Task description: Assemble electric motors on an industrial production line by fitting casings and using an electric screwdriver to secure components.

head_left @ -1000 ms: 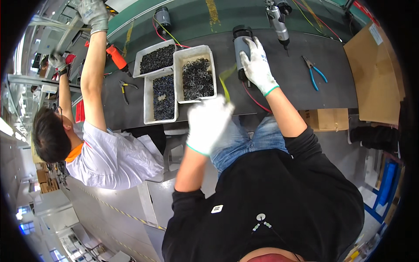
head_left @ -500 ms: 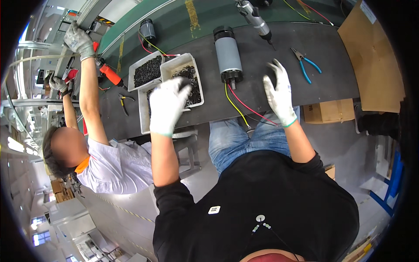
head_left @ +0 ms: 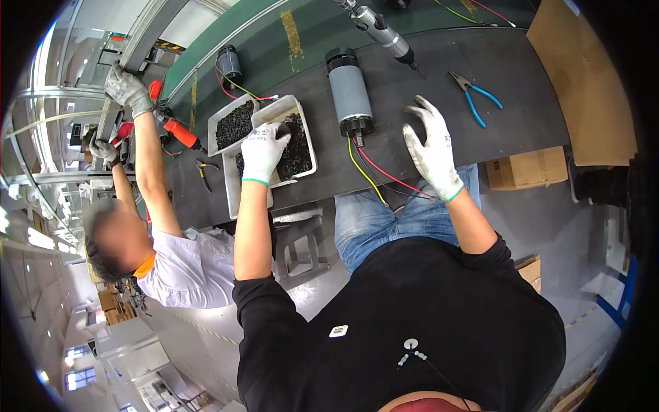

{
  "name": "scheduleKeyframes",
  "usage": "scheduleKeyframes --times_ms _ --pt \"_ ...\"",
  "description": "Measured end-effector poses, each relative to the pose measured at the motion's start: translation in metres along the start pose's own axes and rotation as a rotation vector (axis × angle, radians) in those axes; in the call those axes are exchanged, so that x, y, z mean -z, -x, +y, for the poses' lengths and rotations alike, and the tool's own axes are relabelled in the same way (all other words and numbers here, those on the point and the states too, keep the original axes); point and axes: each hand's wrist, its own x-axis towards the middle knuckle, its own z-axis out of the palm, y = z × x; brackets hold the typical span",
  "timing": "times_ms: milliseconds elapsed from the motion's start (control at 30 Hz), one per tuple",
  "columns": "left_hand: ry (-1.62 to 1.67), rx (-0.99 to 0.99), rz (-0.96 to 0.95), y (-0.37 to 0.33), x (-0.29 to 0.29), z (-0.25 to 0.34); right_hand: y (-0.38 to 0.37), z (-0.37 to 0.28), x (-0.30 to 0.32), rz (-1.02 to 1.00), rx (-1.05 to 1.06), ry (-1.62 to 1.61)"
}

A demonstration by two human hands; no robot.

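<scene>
grey motor lies on the black desk in front of you, between your two hands, its shaft end toward you, with a yellow-green wire, a red wire and a black wire trailing to the desk's near edge. your left grip, white-gloved, is over the white trays at the motor's left, beside the black rings in the right-hand tray; its fingers are partly curled, and you cannot tell from above whether they have hold of anything. your right grip, gloved too, hangs to the motor's right, thumb and fingers spread well apart and nothing seen between them, near the red wire's end. past that hand you have blue-handled pliers lying with their handles apart, and beyond the motor a silver power tool points its bit toward you. at your left, a co-worker in a pale shirt reaches forward.
</scene>
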Motion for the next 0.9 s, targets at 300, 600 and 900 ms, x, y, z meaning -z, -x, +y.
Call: scheduleKeyframes --times_ms 300,600,900 --pt "0.993 0.198 -0.107 0.019 0.056 0.025 -0.028 0.037 0.073 0.192 0.039 0.754" --pt "1.427 0.158 -0.104 0.034 0.068 0.143 -0.044 0.089 0.085 0.121 0.074 1.009" --pt "1.547 0.139 -0.286 0.043 0.047 0.189 -0.001 -0.026 0.08 -0.104 -0.272 -0.357"
